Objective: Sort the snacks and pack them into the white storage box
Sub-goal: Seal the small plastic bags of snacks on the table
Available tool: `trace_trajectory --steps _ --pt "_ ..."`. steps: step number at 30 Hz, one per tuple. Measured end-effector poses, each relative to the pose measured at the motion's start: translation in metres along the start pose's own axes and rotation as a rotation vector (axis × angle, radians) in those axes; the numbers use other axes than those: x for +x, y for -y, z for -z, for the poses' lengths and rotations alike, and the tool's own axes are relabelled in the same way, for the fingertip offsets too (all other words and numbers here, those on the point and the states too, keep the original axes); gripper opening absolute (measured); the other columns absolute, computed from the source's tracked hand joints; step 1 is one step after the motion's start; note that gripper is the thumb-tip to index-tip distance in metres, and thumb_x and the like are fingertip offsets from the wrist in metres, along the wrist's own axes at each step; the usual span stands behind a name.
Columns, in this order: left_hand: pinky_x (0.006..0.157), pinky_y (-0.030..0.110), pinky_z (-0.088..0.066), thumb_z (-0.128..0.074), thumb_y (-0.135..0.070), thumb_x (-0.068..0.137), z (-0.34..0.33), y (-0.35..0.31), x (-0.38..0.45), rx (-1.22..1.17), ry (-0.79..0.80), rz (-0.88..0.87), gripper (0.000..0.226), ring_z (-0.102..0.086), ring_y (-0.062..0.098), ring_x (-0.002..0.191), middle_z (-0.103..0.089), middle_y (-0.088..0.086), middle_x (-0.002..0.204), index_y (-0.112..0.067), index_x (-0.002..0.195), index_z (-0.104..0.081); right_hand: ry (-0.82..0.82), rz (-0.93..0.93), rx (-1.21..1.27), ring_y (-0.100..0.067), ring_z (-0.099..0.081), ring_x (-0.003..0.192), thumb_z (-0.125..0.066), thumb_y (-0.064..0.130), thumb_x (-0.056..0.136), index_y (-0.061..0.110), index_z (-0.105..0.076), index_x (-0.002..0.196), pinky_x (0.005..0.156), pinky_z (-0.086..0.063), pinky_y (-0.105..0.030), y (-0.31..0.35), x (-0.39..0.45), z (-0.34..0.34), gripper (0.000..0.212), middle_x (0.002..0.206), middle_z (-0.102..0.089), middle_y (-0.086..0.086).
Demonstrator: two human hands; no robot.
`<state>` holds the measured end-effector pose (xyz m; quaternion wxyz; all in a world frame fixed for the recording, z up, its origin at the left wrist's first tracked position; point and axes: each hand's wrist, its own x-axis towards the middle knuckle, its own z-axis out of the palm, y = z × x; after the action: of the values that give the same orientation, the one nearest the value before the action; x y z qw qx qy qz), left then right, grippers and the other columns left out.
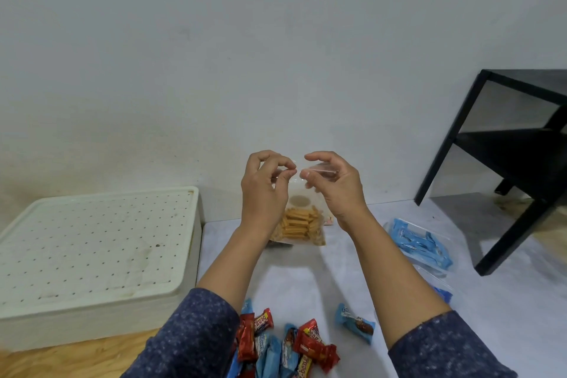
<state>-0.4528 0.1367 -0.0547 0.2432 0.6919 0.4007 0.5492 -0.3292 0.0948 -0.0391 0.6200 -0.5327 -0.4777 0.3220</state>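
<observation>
My left hand [264, 190] and my right hand [333, 184] are raised side by side, each pinching the top edge of a clear plastic bag [299, 193]. The bag hangs between them with several orange wafer sticks [299, 225] at its bottom. The white storage box [92, 258] sits at the left with its perforated lid on. A pile of red and blue wrapped snacks [285, 344] lies on the white sheet near my forearms. One blue wrapped snack [356, 321] lies apart to the right.
A clear tray of blue wrapped snacks [420, 242] lies at the right on the white sheet [337, 279]. A black shelf table [509, 144] stands at the far right. A plain wall is behind. Wooden floor [76, 359] shows at bottom left.
</observation>
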Motion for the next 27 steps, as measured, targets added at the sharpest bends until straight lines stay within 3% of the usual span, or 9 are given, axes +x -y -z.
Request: trace_trajectory --steps 8,12,16,19,22,27 --pt "0.073 -0.001 -0.039 -0.057 0.004 0.086 0.013 0.012 -0.003 0.074 0.042 -0.048 0.015 -0.057 -0.004 0.074 -0.046 0.000 0.108 -0.007 0.083 -0.067 0.038 0.060 -0.138 -0.010 -0.068 0.064 -0.065 0.001 0.084 0.025 -0.068 0.086 0.061 -0.047 -0.012 -0.002 -0.012 -0.010 0.024 0.092 -0.068 -0.003" --pt "0.075 -0.001 -0.039 -0.056 0.004 0.085 0.013 0.017 -0.008 0.092 0.078 -0.059 0.015 -0.059 0.012 0.082 -0.046 -0.002 0.106 -0.006 0.084 -0.067 0.044 0.060 -0.253 -0.009 -0.069 0.064 -0.066 0.006 0.085 0.025 -0.068 0.084 0.057 -0.047 -0.011 -0.002 -0.019 -0.010 0.020 0.087 -0.069 0.005" --pt "0.075 -0.001 -0.039 -0.056 0.005 0.084 0.014 0.019 -0.015 0.070 0.080 -0.068 0.015 -0.054 -0.001 0.081 -0.046 -0.002 0.103 -0.006 0.082 -0.066 -0.020 0.033 -0.294 -0.012 -0.071 0.064 -0.069 0.010 0.082 0.026 -0.067 0.086 0.067 -0.052 -0.023 -0.009 -0.023 -0.008 0.016 0.083 -0.068 0.002" --pt "0.073 -0.001 -0.038 -0.057 0.003 0.085 0.012 0.017 -0.015 0.027 0.070 0.025 0.016 -0.052 -0.005 0.078 -0.050 0.001 0.104 -0.010 0.082 -0.065 0.008 0.095 -0.272 -0.014 -0.071 0.070 -0.063 0.006 0.086 0.037 -0.062 0.093 0.070 -0.052 -0.021 -0.013 -0.030 -0.007 0.032 0.089 -0.065 0.006" --pt "0.072 0.003 -0.039 -0.059 -0.003 0.086 0.009 0.018 -0.012 -0.013 0.036 0.166 0.015 -0.053 0.002 0.078 -0.055 0.005 0.109 -0.016 0.083 -0.065 0.095 0.125 -0.331 -0.016 -0.069 0.080 -0.060 -0.001 0.084 0.046 -0.060 0.104 0.075 -0.049 -0.012 -0.014 -0.034 -0.002 0.051 0.105 -0.064 0.003" --pt "0.071 0.007 -0.038 -0.061 -0.015 0.088 -0.007 0.019 -0.012 -0.043 0.089 0.246 0.011 -0.054 0.006 0.076 -0.058 -0.001 0.108 -0.026 0.086 -0.062 0.123 0.033 -0.500 -0.006 -0.062 0.082 -0.064 0.000 0.081 0.037 -0.068 0.086 0.072 -0.045 -0.006 -0.027 -0.026 0.016 0.038 0.100 -0.063 -0.002"
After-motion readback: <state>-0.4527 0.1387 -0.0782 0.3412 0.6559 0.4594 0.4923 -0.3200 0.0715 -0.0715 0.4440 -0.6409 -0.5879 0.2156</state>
